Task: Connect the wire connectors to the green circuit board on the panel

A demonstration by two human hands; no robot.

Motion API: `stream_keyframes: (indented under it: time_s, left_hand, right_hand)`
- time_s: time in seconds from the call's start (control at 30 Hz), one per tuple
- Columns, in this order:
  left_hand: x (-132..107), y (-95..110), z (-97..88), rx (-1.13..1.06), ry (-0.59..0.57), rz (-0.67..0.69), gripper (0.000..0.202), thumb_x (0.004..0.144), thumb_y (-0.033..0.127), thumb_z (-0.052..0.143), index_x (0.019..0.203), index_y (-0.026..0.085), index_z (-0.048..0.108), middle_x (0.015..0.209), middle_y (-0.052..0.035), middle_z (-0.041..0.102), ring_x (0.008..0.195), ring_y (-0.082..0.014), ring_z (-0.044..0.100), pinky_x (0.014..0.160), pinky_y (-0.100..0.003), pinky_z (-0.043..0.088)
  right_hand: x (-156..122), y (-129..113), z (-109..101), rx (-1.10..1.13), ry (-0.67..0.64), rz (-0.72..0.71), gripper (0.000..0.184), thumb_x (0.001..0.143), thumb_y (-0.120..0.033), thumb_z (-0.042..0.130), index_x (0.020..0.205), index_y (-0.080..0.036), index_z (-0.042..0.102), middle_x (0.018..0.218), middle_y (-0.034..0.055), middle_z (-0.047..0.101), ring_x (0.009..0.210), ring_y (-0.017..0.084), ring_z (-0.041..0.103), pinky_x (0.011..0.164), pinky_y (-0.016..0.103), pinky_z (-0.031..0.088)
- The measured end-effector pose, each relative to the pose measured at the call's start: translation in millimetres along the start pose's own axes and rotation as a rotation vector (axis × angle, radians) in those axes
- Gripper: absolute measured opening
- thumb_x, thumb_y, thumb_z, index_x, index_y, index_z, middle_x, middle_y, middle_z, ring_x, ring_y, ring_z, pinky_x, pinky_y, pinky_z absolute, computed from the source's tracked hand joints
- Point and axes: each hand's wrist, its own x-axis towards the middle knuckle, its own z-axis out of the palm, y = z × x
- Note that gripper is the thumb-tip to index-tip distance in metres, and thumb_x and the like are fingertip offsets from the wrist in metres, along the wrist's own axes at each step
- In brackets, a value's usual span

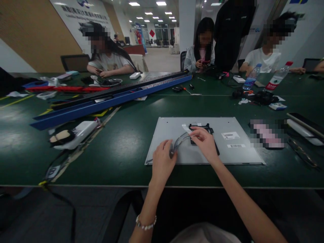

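Note:
A flat silver panel (162, 131) with printed labels lies on the green table in front of me. On its middle sits a black plate-like part (193, 141), partly covered by my right hand. A thin grey cable (180, 139) loops between my two hands over the panel. My left hand (164, 157) is closed around the cable near the panel's left front. My right hand (204, 141) pinches the cable's other end above the black part, beside a small white strip (186, 128). The fingertips partly hide that end.
Long blue rails (113, 99) lie diagonally at left, near a white device (81, 133) with a strap. A pink blurred object (268, 133) and glasses (302, 153) lie at right. Two bottles (251, 77) stand farther back. Several people are across the table.

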Motion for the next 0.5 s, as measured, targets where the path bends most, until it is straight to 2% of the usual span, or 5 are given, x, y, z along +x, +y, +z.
stream_keyframes:
  time_s: [0.1,0.23,0.37,0.5]
  left_hand:
    - [-0.7,-1.9,2.2,-0.028,0.018,-0.013,0.035,0.083,0.017,0.054,0.118,0.019,0.057,0.119,-0.0105,0.060,0.110,-0.0258,0.057,0.098,-0.042,0.045]
    - [-1.9,-1.0,4.3,-0.075,0.041,-0.010,0.036,0.083,0.014,0.052,0.118,0.020,0.056,0.118,-0.0098,0.059,0.110,-0.0244,0.057,0.099,-0.040,0.045]
    - [-3.8,1.5,7.6,-0.045,0.056,0.030,0.042,0.084,0.014,0.052,0.125,0.020,0.052,0.130,-0.0117,0.054,0.120,-0.0258,0.051,0.103,-0.044,0.043]
    - [-3.6,4.7,9.1,0.008,0.001,0.163,0.048,0.086,0.008,0.043,0.133,0.020,0.046,0.144,-0.0095,0.044,0.135,-0.0235,0.038,0.110,-0.044,0.036]
  right_hand:
    - [-5.5,-1.7,6.9,-0.135,-0.064,-0.050,0.012,0.077,-0.020,0.059,0.082,-0.021,0.070,0.111,0.0083,0.061,0.098,0.022,0.062,0.073,0.034,0.057]
    - [-15.0,0.0,16.3,-0.250,-0.198,-0.155,0.023,0.080,-0.009,0.053,0.086,-0.023,0.071,0.098,0.0045,0.066,0.091,0.018,0.063,0.078,0.033,0.055]
    - [-22.1,1.0,17.7,-0.423,-0.298,-0.199,0.023,0.084,-0.008,0.052,0.094,-0.021,0.068,0.101,0.0054,0.068,0.093,0.020,0.063,0.085,0.035,0.051]
    - [-26.9,0.2,18.1,-0.564,-0.358,-0.214,0.023,0.087,-0.008,0.051,0.098,-0.021,0.066,0.102,0.0060,0.069,0.095,0.021,0.064,0.089,0.035,0.048]
